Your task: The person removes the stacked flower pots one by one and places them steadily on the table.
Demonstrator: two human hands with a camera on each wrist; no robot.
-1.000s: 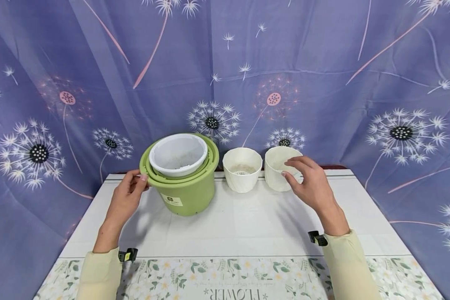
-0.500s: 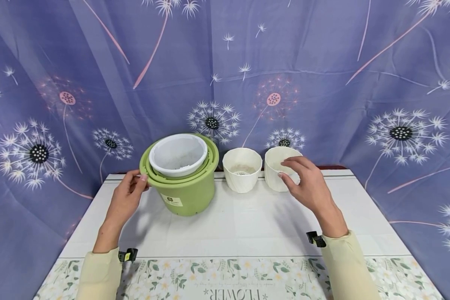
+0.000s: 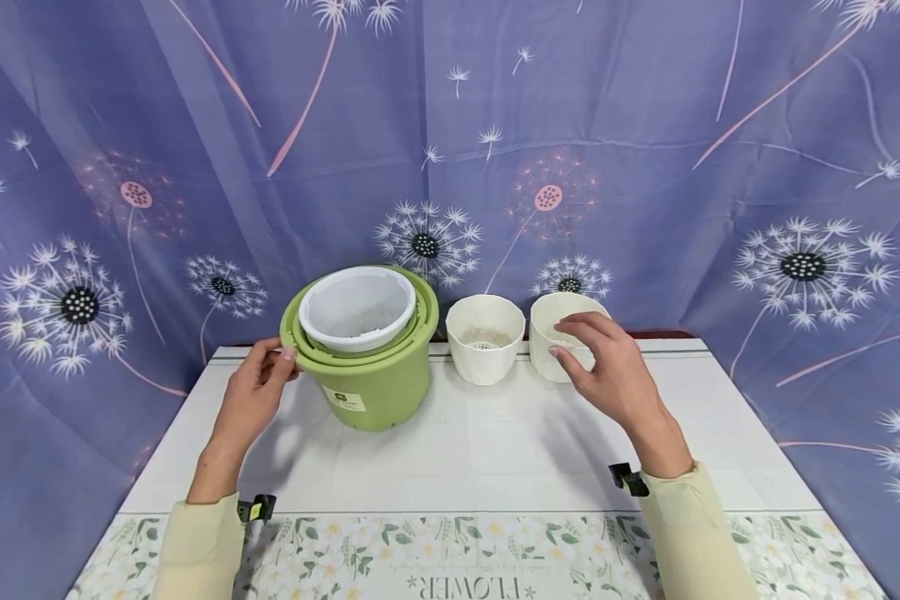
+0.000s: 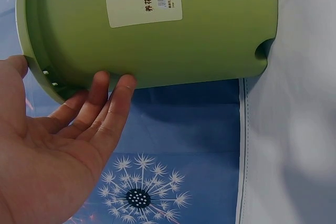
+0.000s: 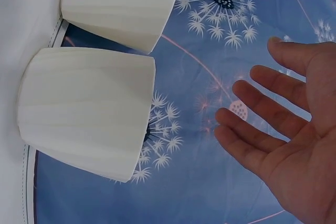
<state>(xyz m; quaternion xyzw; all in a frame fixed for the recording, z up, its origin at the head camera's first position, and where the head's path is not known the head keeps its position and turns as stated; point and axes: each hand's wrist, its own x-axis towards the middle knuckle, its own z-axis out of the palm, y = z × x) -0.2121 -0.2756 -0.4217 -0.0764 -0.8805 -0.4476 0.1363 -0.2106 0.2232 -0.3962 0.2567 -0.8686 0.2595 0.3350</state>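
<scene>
A large green flowerpot (image 3: 378,392) with a paper label stands at the left of the table. Nested inside are another green pot and, innermost, a pale grey-white pot (image 3: 356,321). My left hand (image 3: 251,396) holds the big pot's rim at its left side; in the left wrist view the thumb (image 4: 18,65) lies at the rim and the fingers reach under it against the wall. My right hand (image 3: 617,371), fingers loosely bent and holding nothing, hovers in front of the right white flowerpot (image 3: 547,358). In the right wrist view a gap shows between the fingertips and this ribbed pot (image 5: 86,108).
A second white flowerpot (image 3: 483,358), with holes in its bottom, stands between the green pot and the right white one. A white tablecloth (image 3: 450,467) with a floral front band covers the table. Behind hangs a purple-blue dandelion curtain (image 3: 630,217).
My right hand has drifted slightly left in front of the right white flowerpot. The left hand stays at the green flowerpot's rim, and the pots have not moved.
</scene>
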